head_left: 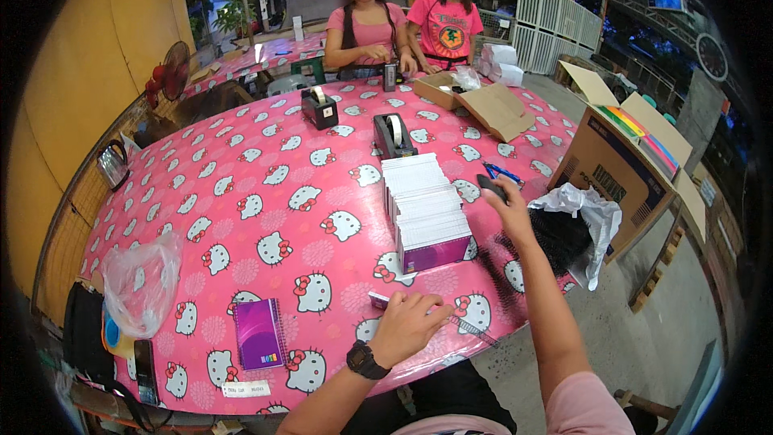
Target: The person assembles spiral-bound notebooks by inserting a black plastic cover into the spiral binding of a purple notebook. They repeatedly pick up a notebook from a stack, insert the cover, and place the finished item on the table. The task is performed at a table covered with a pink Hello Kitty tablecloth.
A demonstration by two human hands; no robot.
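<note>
Head view looking down at a big round surface [241,153] with a pink cat-print cover. My left hand [407,324] is down near the front edge, fingers curled loosely on a small flat card or packet [378,300], pressing it to the cloth more than gripping it. The right hand [506,205] is lifted over the right edge, closed around a small dark thing [491,186]; could be a clip or a little tool, too blurry to say.

Between the two hands sits a long row of white cards [420,197] packed on edge in a purple-fronted box [435,255], running from the front toward the middle. It looks pretty full, so most of the stacking seems done, with the piece under the left hand not in the row yet.

Other stuff: a black tape dispenser [393,135] just behind the row, a second dispenser [320,106] further back, blue pens [501,171] near the right edge, a purple notebook [259,333] and a clear plastic bag [143,282] at the front left. A black brushy bundle in a white bag [581,213] hangs off the right edge beside a large open cardboard carton [616,165]. Two people in pink shirts sit at the far edge.
</note>
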